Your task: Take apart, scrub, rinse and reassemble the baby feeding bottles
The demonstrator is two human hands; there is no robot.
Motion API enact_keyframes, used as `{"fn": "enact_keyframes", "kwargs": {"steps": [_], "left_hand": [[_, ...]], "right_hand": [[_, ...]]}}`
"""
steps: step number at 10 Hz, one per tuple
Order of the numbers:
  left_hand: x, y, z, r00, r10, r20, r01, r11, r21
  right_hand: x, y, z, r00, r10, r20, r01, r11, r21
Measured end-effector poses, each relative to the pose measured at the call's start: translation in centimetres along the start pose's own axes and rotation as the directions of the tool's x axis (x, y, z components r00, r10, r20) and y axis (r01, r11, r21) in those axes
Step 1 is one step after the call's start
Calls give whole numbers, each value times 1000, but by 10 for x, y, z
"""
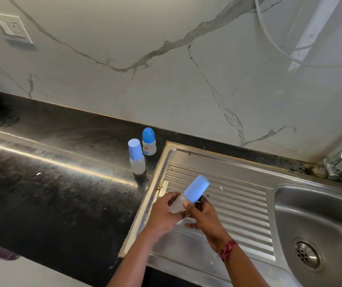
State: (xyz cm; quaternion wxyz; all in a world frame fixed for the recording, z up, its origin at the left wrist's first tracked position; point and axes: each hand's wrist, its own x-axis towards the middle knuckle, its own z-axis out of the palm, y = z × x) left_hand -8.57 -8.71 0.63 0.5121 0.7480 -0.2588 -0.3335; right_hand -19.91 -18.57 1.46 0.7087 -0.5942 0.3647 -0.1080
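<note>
Left hand (163, 214) and right hand (204, 217) sit close together, both clamped on one baby bottle (177, 205). The left wraps its clear body and the right grips just below the blue cap (197, 188). It tilts above the ribbed drainboard (238, 204). On the black surface (62, 183) just beside the sink, a pale-capped bottle (137, 160) and a domed-cap bottle (149, 141) stand upright, side by side.

Your left hand (163, 214) and right hand (204, 214) hide most of the held bottle (195, 189). At 3 o'clock, the frame edge cuts off the tap (340, 156). At 11 o'clock from your hands, the print on the far bottle (149, 146) is too small to read.
</note>
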Motion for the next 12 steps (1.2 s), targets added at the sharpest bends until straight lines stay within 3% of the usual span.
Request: {"fn": "enact_keyframes", "kwargs": {"steps": [1, 2, 3, 4, 6, 9, 12], "left_hand": [[-4, -4, -18, 999, -35, 12, 36, 999, -17], [-5, -9, -60, 991, -126, -52, 104, 948, -301], [-7, -15, -104, 933, -222, -282, 60, 872, -487], [-10, -29, -132, 879, -251, -406, 23, 872, -488], [-12, -49, -168, 797, -299, -525, 2, 870, -493], [1, -55, -182, 724, -393, -567, -46, 793, -608], [-5, -54, -188, 683, -393, -616, -69, 804, -590]], "right_hand": [[3, -1, 11, 1000, -7, 19, 8, 999, -42], [9, -1, 34, 999, -32, 20, 33, 999, -26], [19, -1, 57, 997, -72, 35, 75, 992, -104], [29, -4, 79, 992, -109, 62, 118, 979, -167], [50, -16, 126, 969, -202, 144, 237, 925, -297], [78, -9, 165, 874, -342, 345, 484, 680, -550], [82, 8, 171, 892, -292, 345, 437, 752, -493]]}}
